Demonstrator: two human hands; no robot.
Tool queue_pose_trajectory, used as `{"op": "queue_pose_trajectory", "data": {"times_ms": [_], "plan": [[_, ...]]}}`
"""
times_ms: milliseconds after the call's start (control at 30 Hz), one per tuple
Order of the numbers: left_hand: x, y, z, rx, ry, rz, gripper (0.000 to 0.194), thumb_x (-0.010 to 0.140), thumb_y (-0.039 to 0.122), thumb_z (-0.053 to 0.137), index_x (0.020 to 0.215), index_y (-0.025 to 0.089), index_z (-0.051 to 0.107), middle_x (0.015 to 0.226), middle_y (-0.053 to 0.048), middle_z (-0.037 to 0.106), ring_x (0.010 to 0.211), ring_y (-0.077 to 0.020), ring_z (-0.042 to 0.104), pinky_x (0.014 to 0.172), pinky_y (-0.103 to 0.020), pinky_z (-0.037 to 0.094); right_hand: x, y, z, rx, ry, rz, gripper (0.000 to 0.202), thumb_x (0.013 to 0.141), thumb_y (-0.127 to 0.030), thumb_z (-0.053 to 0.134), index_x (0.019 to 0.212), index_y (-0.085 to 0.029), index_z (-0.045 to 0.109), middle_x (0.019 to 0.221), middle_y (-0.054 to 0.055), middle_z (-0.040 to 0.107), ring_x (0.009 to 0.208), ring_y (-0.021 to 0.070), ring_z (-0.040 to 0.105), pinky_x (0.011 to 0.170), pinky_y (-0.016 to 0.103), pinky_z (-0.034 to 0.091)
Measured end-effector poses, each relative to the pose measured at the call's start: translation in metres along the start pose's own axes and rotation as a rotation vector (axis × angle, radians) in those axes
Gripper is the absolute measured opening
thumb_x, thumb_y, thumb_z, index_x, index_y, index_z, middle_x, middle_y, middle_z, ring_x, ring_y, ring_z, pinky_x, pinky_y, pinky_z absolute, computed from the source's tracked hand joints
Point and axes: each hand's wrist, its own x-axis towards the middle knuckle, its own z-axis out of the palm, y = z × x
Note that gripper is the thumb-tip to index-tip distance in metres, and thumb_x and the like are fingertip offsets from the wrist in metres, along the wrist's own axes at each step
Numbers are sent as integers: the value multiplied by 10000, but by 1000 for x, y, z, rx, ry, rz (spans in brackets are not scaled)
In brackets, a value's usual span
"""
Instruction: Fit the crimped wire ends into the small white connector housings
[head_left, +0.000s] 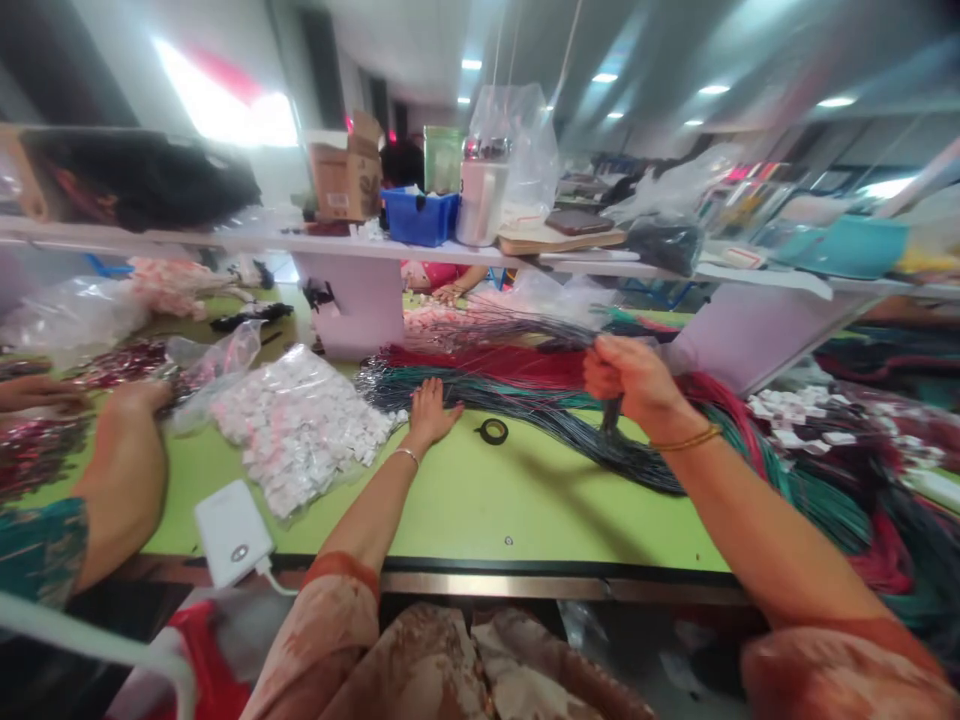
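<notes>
My left hand lies flat, fingers stretched out, on the near edge of a long bundle of dark wires spread over the green table. Raised above the wires, my right hand is closed in a fist around a bunch of black wires; its strands run off to the left and a short end hangs below the fist. Red wires lie behind the dark ones. Between my hands sits a roll of black tape. Close to my left hand is a clear bag of white connectors.
A white power bank with a cable rests at the table's front edge. A co-worker's arm reaches in from the left. Across the back runs a shelf with a blue bin. More wires and white connectors lie at right.
</notes>
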Motion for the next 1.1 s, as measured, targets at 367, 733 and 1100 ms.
{"op": "queue_pose_trajectory", "data": {"times_ms": [367, 733, 1100], "plan": [[-75, 120, -84, -1572, -782, 154, 736, 642, 619, 752, 1223, 194, 598, 1071, -120, 703, 960, -234, 673, 891, -378, 498, -68, 68, 53, -702, -158, -178, 407, 949, -544, 404, 719, -209, 387, 620, -30, 417, 567, 108, 343, 548, 262, 294], [-86, 84, -108, -2035, 61, -695, 477, 899, 465, 560, 579, 182, 349, 443, 95, 269, 332, -29, 256, 383, -176, 268, -153, 111, 1, -1193, -537, 359, 387, 1005, -440, 278, 848, -177, 515, 814, 84, 643, 721, 184, 586, 691, 290, 398], [-134, 47, -47, -1250, -113, -869, 505, 668, 619, 701, 577, 166, 500, 660, -61, 650, 439, -93, 450, 418, -224, 288, -167, 135, -49, -1551, -488, 363, 278, 943, -412, 451, 918, -179, 599, 857, 101, 686, 796, 225, 639, 666, 284, 357]]}}
